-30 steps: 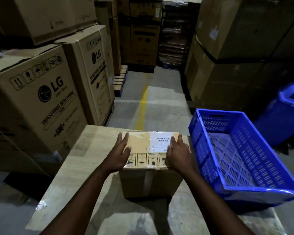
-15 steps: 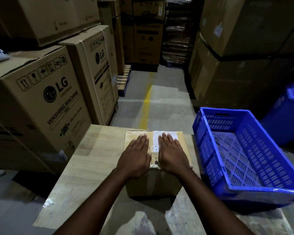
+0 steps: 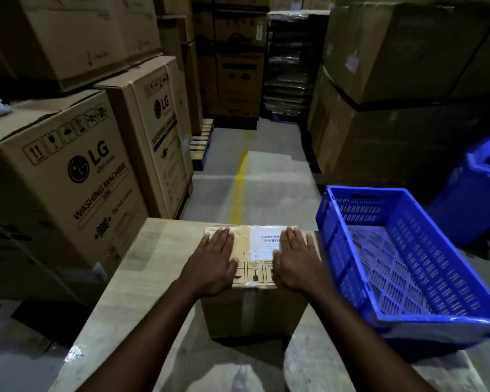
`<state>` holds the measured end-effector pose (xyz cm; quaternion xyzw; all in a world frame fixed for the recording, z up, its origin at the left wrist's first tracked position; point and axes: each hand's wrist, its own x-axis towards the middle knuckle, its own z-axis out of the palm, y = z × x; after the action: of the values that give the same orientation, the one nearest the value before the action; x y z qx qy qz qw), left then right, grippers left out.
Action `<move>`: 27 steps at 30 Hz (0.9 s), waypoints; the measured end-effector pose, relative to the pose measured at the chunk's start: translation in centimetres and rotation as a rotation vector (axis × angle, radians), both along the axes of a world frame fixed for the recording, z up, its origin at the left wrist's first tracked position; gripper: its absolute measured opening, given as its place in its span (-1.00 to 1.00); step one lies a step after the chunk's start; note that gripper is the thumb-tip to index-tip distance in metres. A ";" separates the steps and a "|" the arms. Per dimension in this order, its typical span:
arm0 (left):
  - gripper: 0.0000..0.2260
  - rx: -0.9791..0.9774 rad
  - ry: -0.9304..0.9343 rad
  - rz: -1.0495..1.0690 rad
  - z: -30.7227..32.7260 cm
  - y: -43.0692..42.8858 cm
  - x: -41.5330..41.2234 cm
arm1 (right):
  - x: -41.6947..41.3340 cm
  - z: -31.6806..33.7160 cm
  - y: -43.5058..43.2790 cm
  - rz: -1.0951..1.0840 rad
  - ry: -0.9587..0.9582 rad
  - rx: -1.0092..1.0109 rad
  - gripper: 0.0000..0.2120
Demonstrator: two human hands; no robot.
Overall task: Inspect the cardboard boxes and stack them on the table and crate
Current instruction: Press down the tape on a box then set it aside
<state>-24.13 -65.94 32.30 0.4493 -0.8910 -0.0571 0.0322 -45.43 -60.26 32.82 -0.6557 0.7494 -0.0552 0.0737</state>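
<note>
Brown cardboard box (image 3: 252,312) w/ white barcode label (image 3: 266,239) & handling symbols (image 3: 255,272) on top.

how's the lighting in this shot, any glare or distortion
Head view: dim overall, brightest on the table; tape on the small box glints slightly; wide-angle bowing tilts the washing machine cartons; the near rim of the blue crate looks smeared.
</note>
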 end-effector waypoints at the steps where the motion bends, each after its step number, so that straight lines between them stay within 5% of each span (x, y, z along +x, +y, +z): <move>1: -0.29 0.006 0.013 -0.021 0.1 0.4 -0.8 | 0.8 -0.1 -0.3 0.021 0.006 0.003 -0.38; 5: -0.24 -0.050 0.028 -0.042 -0.9 1.8 -2.8 | 3.1 -1.6 -0.7 0.077 0.009 -0.062 -0.13; 12: -0.25 -0.076 0.019 -0.038 -0.9 1.4 -2.0 | 2.1 -0.6 -1.0 0.095 -0.026 0.028 -0.38; 17: -0.27 -0.091 0.088 0.126 -1.8 1.9 0.6 | -2.0 -1.0 0.7 -0.065 -0.093 0.020 -0.30; 22: -0.27 -0.044 0.210 0.129 -1.9 1.9 0.5 | -2.3 -1.0 1.1 -0.074 -0.444 -0.036 -0.26; 27: -0.34 0.195 0.620 0.414 -2.2 2.2 1.8 | -3.2 -1.4 3.0 -0.350 -1.180 -0.060 -0.43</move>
<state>-22.35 -63.75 30.08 0.5821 -0.7197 -0.2670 0.2681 -48.60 -57.22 31.38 -0.3837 0.6768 -0.4410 0.4476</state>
